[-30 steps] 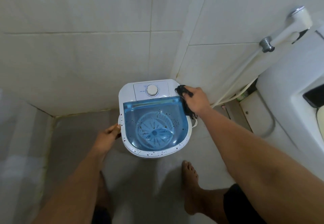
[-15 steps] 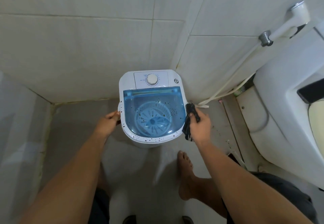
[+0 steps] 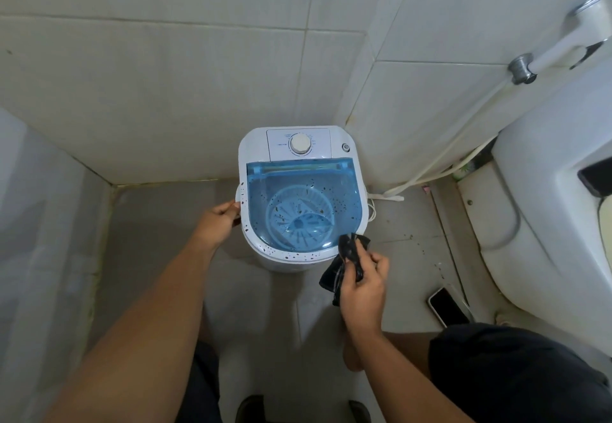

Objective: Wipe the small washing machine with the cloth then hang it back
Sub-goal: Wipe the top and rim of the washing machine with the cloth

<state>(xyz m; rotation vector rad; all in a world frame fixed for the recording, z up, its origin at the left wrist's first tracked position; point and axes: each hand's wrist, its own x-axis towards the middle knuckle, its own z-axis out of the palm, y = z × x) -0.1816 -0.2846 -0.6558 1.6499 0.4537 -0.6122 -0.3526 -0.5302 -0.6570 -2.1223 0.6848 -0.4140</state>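
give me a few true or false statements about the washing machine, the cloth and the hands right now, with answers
1. The right hand holds a dark cloth at the front right rim of the washing machine. True.
2. The left hand rests on the dial. False: it grips the machine's left side, and nothing touches the dial.
3. The blue lid is shut, with dark specks on it. True.
4. The front rim is wiped clean. False: dark specks still dot it.
5. A phone lies on top of the machine. False: it lies on the floor to the right, near the toilet.
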